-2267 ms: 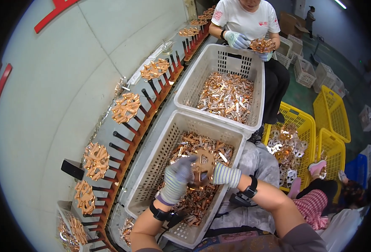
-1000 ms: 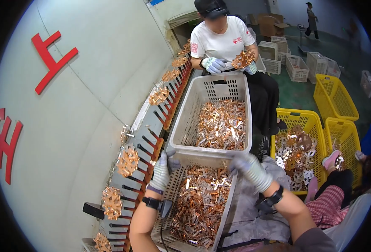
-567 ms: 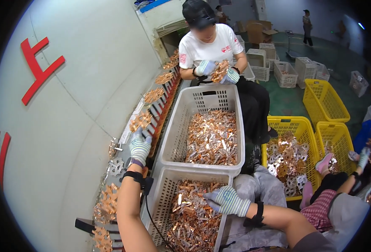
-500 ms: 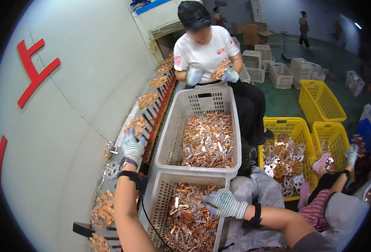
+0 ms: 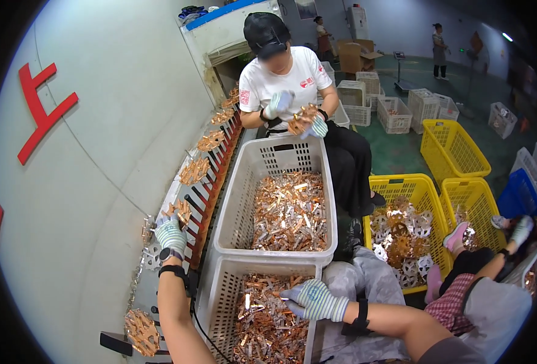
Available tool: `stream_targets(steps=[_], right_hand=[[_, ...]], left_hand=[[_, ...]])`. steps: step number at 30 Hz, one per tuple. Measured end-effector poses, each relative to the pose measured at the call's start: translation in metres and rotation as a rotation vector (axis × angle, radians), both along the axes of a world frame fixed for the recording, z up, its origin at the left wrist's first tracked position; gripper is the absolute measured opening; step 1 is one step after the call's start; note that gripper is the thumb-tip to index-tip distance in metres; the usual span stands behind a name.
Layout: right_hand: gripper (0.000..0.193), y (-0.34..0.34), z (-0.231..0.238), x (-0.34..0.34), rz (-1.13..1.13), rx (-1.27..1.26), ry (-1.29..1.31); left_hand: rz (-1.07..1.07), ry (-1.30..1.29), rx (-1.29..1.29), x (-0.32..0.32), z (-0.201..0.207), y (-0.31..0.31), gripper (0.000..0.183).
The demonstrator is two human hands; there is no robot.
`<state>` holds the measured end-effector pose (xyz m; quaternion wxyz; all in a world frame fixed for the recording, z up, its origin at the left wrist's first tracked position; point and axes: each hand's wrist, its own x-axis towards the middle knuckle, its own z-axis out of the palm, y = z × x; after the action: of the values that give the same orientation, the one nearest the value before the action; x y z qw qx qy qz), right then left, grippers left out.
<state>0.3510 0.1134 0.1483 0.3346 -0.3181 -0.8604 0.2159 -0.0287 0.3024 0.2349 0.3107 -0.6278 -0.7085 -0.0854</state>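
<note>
At the rack along the wall, my left hand (image 5: 171, 235), in a striped glove, has its fingers closed at a cluster of flat copper pieces (image 5: 180, 210). Over the lower grey crate (image 5: 218, 297), heaped with small copper strips (image 5: 262, 330), is my right hand (image 5: 322, 301), also gloved. Its thumb and fingers come together above the strips. What lies between them, if anything, is too small to make out. More copper clusters (image 5: 194, 171) sit on the rack beyond my left hand. A round openwork copper cluster (image 5: 141, 332) stands nearer to me.
Across the upper grey crate (image 5: 223, 224) of strips, a co-worker (image 5: 286, 79) handles a copper cluster (image 5: 303, 119). Yellow crates (image 5: 373, 182) with stamped metal plates (image 5: 402, 236) stand on the right. Another person's gloved hand (image 5: 523, 230) shows at far right. A black cable (image 5: 203, 330) hangs by my left forearm.
The whole view has shifted slightly. My left hand sits lower and nearer to me along the rack. My right hand stays above the lower crate. The co-worker's hands and copper cluster have moved.
</note>
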Motion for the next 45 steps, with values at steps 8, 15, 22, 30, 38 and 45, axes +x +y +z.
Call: stream_targets(steps=[8, 15, 22, 30, 38, 45], right_hand=[[0.031, -0.024, 0.016, 0.006, 0.013, -0.053, -0.050], [0.065, -0.037, 0.014, -0.010, -0.130, -0.263, -0.005], [0.030, -0.055, 0.010, -0.044, 0.048, -0.494, -0.423], [0.027, -0.052, -0.020, -0.082, 0.203, -0.394, -0.552], [0.022, -0.052, -0.012, -0.093, 0.146, -0.456, -0.487], [0.022, -0.051, -0.032, -0.096, 0.169, -0.479, -0.329]], left_hand=[[-0.296, -0.264, 0.264, 0.027, 0.088, -0.095, 0.022], [-0.399, -1.473, -0.605, 0.170, 0.025, -0.242, 0.015], [-0.634, -0.803, -0.171, 0.169, -0.056, -0.289, 0.023], [-0.907, -1.090, -0.036, 0.133, -0.089, -0.288, 0.059], [-0.656, -1.288, -0.238, 0.136, -0.083, -0.302, 0.056], [-0.426, -2.325, -0.132, 0.126, -0.072, -0.298, 0.049]])
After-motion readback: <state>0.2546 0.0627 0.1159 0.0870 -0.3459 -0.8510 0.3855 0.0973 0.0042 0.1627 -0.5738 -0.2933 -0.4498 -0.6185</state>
